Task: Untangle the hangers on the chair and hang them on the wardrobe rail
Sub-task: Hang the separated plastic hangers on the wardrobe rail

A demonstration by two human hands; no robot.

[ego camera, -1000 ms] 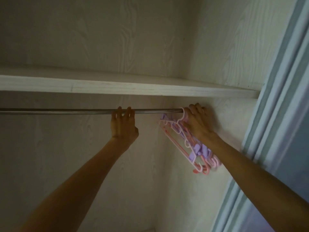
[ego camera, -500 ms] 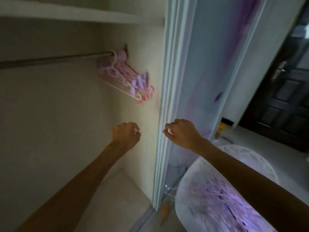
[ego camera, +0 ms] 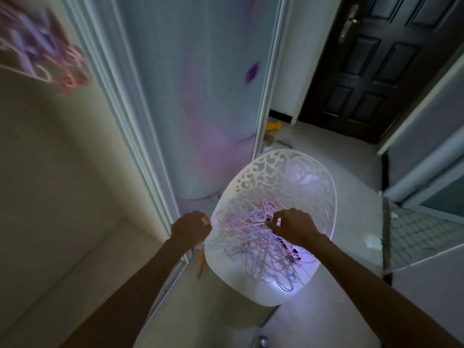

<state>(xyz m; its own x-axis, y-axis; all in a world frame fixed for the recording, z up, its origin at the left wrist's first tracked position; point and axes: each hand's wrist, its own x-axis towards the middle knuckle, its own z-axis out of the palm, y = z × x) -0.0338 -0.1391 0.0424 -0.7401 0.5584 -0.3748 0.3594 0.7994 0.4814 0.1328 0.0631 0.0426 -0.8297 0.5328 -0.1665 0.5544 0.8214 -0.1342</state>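
Chair [ego camera: 253,177]: white, lace-cut back, placed beside the sliding wardrobe door [ego camera: 200,96].
Hangers [ego camera: 251,237]: pink and lilac, tangled in a heap on the seat.
Hung hangers [ego camera: 42,54]: blurred, seen top left inside the wardrobe.
Left hand [ego camera: 191,227]: fingers curled in, nothing held (at the seat's left edge).
Right hand [ego camera: 292,226]: over the heap, fingers bent; grip cannot be told.
Writing: none legible.

Both bare forearms reach forward and down from the lower edge of the view. The left hand [ego camera: 191,226] is curled into a loose fist, knuckles up. The right hand [ego camera: 292,225] has its fingers bent, thumb and fingertips drawn close together.
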